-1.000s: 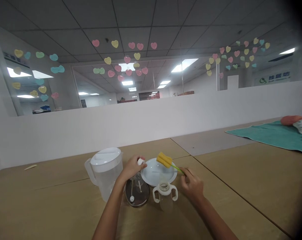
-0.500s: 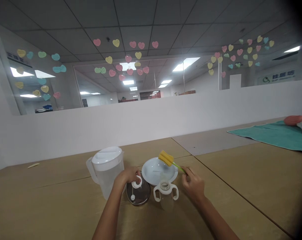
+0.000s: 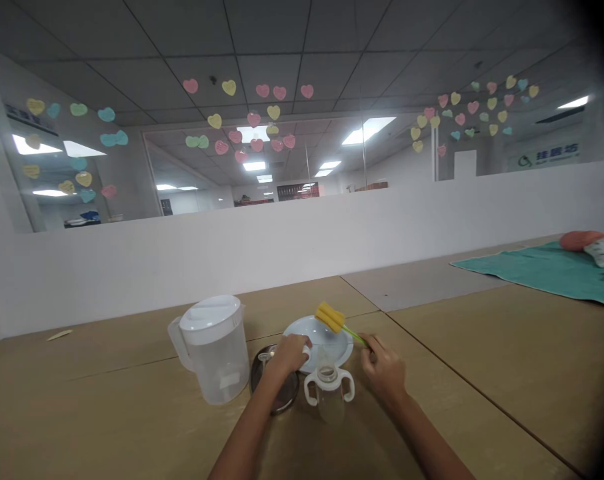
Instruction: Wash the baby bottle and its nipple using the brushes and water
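Observation:
My left hand (image 3: 293,353) is closed on a white ring-shaped bottle cap (image 3: 307,355), mostly hidden by the fingers, over the left edge of a white bowl (image 3: 343,359). Beneath my left forearm lies a dark round tray (image 3: 288,400). A small pale piece (image 3: 265,358) shows at the tray's far left; whether it joins the cap I cannot tell. My right hand (image 3: 386,367) grips the green handle of a yellow sponge bottle brush (image 3: 331,317), its head above the bowl. Between my hands a clear baby bottle (image 3: 331,399) with two white handles stands upright, uncapped.
A lidded clear plastic pitcher (image 3: 217,357) stands left of the tray. At the far right lie a teal cloth (image 3: 532,270) and a coral-coloured item (image 3: 581,240). A thin pale strip (image 3: 60,335) rests at the left. Behind the table runs a white wall (image 3: 262,243) with windows above.
My left hand has moved right with the white cap, from above the dark tray to the bowl's edge. The right hand and brush keep nearly the same place. The view has shifted slightly.

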Demonstrator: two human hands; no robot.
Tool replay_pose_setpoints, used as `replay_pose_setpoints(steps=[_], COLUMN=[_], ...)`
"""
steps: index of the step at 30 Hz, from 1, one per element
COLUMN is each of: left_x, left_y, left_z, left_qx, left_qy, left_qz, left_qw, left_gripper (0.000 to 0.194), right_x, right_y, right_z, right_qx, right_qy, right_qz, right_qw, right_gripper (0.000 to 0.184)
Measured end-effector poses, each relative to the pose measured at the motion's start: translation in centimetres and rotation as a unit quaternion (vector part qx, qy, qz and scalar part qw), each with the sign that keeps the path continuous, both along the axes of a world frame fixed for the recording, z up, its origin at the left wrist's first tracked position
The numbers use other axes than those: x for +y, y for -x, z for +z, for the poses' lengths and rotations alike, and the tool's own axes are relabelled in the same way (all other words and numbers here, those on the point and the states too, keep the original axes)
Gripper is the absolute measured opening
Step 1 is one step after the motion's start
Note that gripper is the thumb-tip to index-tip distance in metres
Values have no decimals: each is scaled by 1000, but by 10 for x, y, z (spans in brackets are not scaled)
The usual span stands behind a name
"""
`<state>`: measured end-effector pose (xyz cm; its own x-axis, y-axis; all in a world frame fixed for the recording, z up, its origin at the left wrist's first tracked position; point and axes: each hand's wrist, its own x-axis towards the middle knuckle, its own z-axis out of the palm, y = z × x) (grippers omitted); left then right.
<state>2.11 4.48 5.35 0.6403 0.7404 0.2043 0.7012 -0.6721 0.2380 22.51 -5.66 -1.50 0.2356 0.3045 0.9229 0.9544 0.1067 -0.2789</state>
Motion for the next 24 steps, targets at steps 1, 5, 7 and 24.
replay_pose_setpoints(steps=[1,5,7,24], left_x=[2,3,2,1], left_y=[-1,-9,-14,-21], left_z=[-2,-4,-4,10], left_qx=[2,-7,-22,-266], left_qy=[2,7,12,87], left_qz=[-3,-26,-44,-81], left_qw=[1000,1000,999,957], left_gripper=[30,30,32,14], right_x=[0,0,0,0], right_y=[0,1,1,-3], right_z=[0,1,1,-2], right_qx=[-1,-3,-3,-4], right_qy=[3,5,6,14], right_qz=[2,3,-2,11], right_qw=[1000,1000,1000,1000], right_gripper=[30,30,30,29])
